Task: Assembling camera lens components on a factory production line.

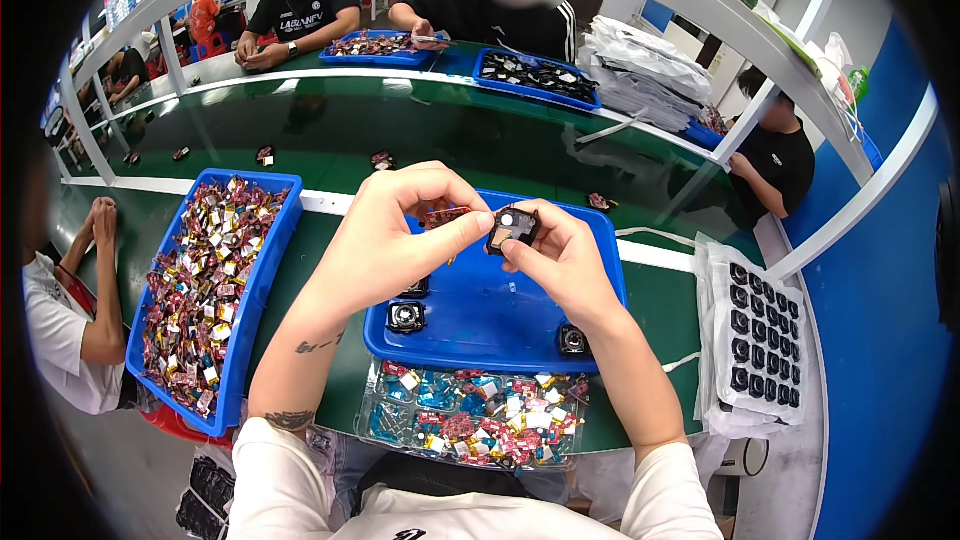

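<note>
Pinched between left thumb and fingers, a small red board (pixel 445 216) is mostly hidden by my left hand (pixel 385 240); my right hand (pixel 560 255) grips a black housing (pixel 512 231), its thumb on the face turned toward the camera. From my distant view, the relation I watch is the side-by-side one: the board lies just left of the housing, and the left thumb tip reaches the housing's left edge, touching or nearly so; I cannot tell which. What shows of the board runs roughly level, pointing toward the housing. Both are above the far part of a blue tray (pixel 490 305). On that tray, one black-and-white unit (pixel 406 317) sits nearer the left forearm, another (pixel 573 340) beside the right.
</note>
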`<state>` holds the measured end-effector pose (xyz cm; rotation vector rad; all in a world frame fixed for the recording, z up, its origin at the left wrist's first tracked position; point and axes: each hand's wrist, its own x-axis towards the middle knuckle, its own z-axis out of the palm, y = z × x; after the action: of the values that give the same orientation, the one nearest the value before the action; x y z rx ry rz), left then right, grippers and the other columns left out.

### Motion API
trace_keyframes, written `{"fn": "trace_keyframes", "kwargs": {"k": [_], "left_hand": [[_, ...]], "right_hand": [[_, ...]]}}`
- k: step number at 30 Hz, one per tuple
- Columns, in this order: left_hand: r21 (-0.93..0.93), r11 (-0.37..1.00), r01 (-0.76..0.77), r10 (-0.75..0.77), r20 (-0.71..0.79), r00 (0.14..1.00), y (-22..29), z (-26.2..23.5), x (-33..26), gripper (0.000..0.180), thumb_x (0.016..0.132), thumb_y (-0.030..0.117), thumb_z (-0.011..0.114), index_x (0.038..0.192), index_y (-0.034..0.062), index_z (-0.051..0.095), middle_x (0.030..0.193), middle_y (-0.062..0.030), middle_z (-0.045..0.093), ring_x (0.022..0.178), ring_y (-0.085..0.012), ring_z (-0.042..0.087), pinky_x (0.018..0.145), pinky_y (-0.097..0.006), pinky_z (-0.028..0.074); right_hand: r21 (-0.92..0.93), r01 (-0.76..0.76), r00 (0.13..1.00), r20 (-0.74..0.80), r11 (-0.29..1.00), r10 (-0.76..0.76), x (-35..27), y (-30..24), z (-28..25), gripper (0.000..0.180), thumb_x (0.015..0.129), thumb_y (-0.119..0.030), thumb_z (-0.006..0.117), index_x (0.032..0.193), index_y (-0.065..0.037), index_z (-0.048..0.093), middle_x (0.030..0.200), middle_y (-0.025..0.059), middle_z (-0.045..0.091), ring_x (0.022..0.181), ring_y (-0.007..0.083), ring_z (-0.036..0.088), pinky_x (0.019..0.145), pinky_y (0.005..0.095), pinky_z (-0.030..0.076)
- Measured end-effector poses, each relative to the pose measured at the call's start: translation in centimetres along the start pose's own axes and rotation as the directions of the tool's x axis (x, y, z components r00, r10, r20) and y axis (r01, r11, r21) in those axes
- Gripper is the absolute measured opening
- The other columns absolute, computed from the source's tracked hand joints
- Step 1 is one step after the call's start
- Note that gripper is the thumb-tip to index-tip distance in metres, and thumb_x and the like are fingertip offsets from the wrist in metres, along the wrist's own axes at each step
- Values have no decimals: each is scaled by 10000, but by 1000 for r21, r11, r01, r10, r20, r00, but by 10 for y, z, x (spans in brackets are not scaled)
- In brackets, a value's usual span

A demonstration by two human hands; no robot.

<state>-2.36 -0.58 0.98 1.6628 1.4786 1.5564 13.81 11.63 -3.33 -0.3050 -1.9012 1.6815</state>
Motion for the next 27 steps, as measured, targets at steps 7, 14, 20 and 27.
{"fn": "trace_keyframes", "kwargs": {"k": [7, 14, 20, 27], "left_hand": [[166, 983, -78, 65, 83, 994, -3, 4, -4, 86, 800, 70, 680, 829, -10, 662, 926, -92, 645, 706, -101, 602, 613, -226, 474], [153, 986, 64, -76, 72, 995, -9, 7, 0, 94, 800, 44, 665, 826, -46, 650, 880, -95, 641, 695, -111, 617, 601, -233, 490], [230, 973, 21, -43, 90, 995, -11, 6, 3, 86, 805, 42, 656, 813, -43, 648, 826, -89, 619, 639, -116, 622, 561, -240, 491], [312, 943, -118, 111, 39, 993, -19, 6, -8, 141, 788, 140, 653, 814, 1, 649, 765, -127, 607, 680, -241, 616, 612, -320, 492]], "right_hand": [[-150, 25, 1000, 5, 988, -25, -5, 1, 11, 211, 864, -10, 594, 1054, 4, 503, 895, 84, 671, 837, 81, 614, 724, 232, 475], [-164, 70, 997, -28, 984, -76, -2, 2, 13, 186, 862, -62, 637, 998, 9, 531, 835, 66, 663, 787, 70, 610, 678, 215, 468], [-240, 84, 995, -31, 967, -94, 2, 4, 13, 212, 853, -64, 645, 1023, 5, 538, 781, 59, 666, 727, 59, 598, 625, 220, 461], [-408, 79, 977, -151, 910, -152, -7, 3, 23, 268, 769, 27, 681, 942, -14, 480, 762, 70, 643, 616, 86, 607, 538, 202, 468]]}}
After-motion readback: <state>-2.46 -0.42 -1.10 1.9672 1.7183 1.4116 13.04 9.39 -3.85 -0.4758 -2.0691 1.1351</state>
